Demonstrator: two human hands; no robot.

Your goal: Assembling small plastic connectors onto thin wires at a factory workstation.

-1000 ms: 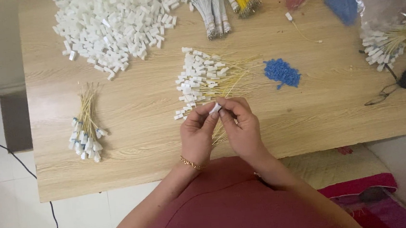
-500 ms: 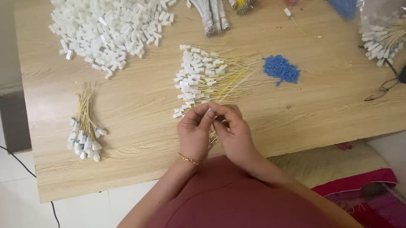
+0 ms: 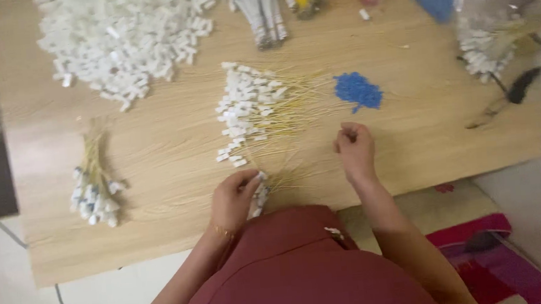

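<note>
Pale wood-grain worktop (image 3: 154, 148) over a white floor; a red and purple rug shows at the lower right.

Largest item: heap of loose white connector housings (image 3: 120, 35), far left. Mid-worktop: fan of yellow wires with white housings (image 3: 254, 105), housings to the left, wire tails running right toward a small pile of blue beads (image 3: 358, 90). A tied bundle (image 3: 95, 185) lies well apart at the left, long axis roughly near-far, housings at the near end.

Left hand (image 3: 234, 200): curled shut on a small bunch of terminated wires (image 3: 262, 190) at the near edge; housings sit at the fingers, tails point right and slightly away.

Right hand (image 3: 355, 148): fingertips pinched together near the blue beads; whether it grips anything, cannot tell (blurred).

Judgement: keep the bunch's housings aligned and flush in the left hand, tails parallel, so they do not tangle with the fan just beside them.
</note>
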